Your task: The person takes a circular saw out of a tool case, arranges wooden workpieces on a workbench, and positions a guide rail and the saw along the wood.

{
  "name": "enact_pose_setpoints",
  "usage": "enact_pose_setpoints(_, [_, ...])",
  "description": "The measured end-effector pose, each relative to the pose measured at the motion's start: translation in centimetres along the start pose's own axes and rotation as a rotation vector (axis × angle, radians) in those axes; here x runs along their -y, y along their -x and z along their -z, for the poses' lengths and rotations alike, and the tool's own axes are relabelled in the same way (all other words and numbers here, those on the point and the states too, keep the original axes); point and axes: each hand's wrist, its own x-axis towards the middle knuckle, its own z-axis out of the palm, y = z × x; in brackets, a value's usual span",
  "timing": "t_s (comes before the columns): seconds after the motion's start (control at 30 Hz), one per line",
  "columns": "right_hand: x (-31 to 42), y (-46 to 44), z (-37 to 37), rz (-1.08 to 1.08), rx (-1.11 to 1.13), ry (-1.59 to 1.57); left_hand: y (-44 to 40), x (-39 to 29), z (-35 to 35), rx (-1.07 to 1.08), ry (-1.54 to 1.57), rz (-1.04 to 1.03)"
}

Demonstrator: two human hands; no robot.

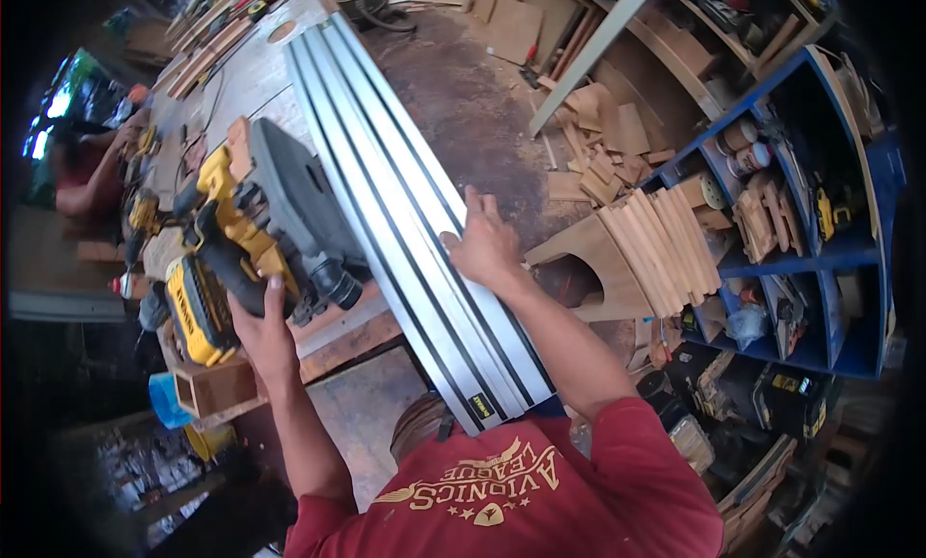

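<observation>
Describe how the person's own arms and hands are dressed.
The left hand and right hand are bare, with no gloves, rings or watch visible. Both forearms are uncovered below the short dark-red sleeves of a T-shirt marked with pale-gold "AVIONICS LEAGUE" lettering, stars and a shield.

Yellow, black and grey fill the saw (307, 196), and here's its yellow battery (201, 310) with dark lettering! The rail (381, 191) gleams silver, striped dark lengthwise, its label (480, 405) black and yellow. Deep red shirt (617, 490), gold letters and stars! Blue shelf (772, 267), tan planks (661, 244), brown floor (482, 109), bright blue tub (168, 401)!
</observation>
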Motion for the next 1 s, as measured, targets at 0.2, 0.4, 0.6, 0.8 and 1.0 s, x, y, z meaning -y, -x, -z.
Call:
enact_pose_setpoints(0.2, [-1.0,0.9,-0.6,0.054,-0.032,-0.017,-2.0,0.0,-1.1,-0.138,0.144,-0.015])
enact_pose_setpoints(0.4, [-1.1,1.2,-0.8,0.054,-0.021,0.001,-2.2,1.7,3.4,-0.142,0.043,-0.067])
enact_pose_setpoints(0.6, [-1.1,2.3,0.4,0.010,-0.007,-0.105,-1.7,2.1,2.7,-0.227,0.049,-0.035])
enact_pose_setpoints(0.8, [-2.8,2.9,-0.4,0.049,0.070,-0.274,8.4,0.3,-1.4,-0.190,-0.303,-0.538])
enact_pose_setpoints(1.0, [-2.8,3.5,0.1,0.072,0.037,-0.321,1.1,3.8,-14.1,0.122,-0.483,-0.246])
